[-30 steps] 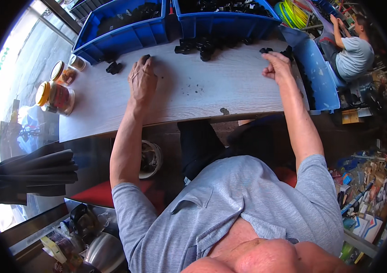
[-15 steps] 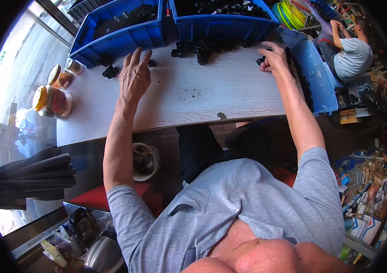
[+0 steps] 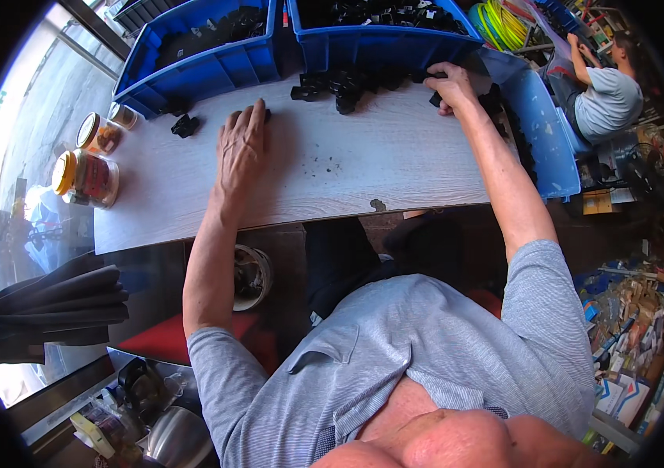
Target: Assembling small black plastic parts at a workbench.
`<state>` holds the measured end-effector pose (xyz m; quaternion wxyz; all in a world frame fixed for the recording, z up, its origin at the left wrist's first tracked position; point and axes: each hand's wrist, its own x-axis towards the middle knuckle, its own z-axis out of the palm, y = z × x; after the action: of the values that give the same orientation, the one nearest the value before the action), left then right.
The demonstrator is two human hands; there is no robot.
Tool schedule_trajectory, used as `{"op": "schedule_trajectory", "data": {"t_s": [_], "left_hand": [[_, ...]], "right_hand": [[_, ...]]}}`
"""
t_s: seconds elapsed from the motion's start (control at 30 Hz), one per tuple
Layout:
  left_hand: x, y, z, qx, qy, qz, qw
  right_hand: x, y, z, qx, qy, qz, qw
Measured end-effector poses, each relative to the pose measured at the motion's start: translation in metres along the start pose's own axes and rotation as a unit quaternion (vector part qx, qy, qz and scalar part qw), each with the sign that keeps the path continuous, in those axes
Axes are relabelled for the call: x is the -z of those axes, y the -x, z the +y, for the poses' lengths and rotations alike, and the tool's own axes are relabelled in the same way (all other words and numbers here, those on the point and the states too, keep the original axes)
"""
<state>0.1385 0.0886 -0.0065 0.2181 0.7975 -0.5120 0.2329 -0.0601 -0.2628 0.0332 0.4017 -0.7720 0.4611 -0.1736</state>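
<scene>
On the white wood-grain tabletop (image 3: 379, 164), my left hand (image 3: 240, 152) rests with its fingers stretched forward. A small black plastic part peeks out beside its fingertips, mostly covered by them. Further left lies another small black part (image 3: 184, 126). My right hand (image 3: 453, 87) is at the far right of the table, fingers bent and closed on a small black plastic part (image 3: 436, 99). Between the hands, toward the back, sits a loose pile of black parts (image 3: 340, 87).
Two blue bins (image 3: 215, 87) (image 3: 387, 51) with black parts stand along the back. A lighter blue bin (image 3: 558, 148) is at the right edge. Lidded jars (image 3: 90, 179) stand at the left. A co-worker (image 3: 605, 93) sits at the far right. A bucket (image 3: 254, 277) is below the table.
My left hand has come down and slightly right, over the black part beside it. My right hand has shifted a little left and away from me with its black part.
</scene>
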Motion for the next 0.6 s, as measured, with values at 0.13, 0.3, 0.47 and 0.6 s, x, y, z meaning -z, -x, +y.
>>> {"op": "schedule_trajectory", "data": {"t_s": [0.13, 0.3, 0.47, 0.6], "left_hand": [[0.001, 0.006, -0.005, 0.057, 0.005, -0.014, 0.998], [0.0, 0.007, -0.008, 0.14, 0.022, 0.019, 0.99], [0.001, 0.008, -0.014, 0.172, -0.027, 0.048, 0.984], [0.001, 0.01, -0.009, 0.168, 0.015, 0.017, 0.985]], "right_hand": [[0.0, 0.002, 0.006, 0.022, -0.013, -0.015, 1.0], [0.003, 0.006, 0.01, 0.018, -0.007, -0.055, 0.998], [0.002, 0.014, 0.014, 0.03, -0.07, -0.023, 0.997], [-0.001, 0.015, 0.011, 0.028, -0.069, 0.019, 0.997]]}}
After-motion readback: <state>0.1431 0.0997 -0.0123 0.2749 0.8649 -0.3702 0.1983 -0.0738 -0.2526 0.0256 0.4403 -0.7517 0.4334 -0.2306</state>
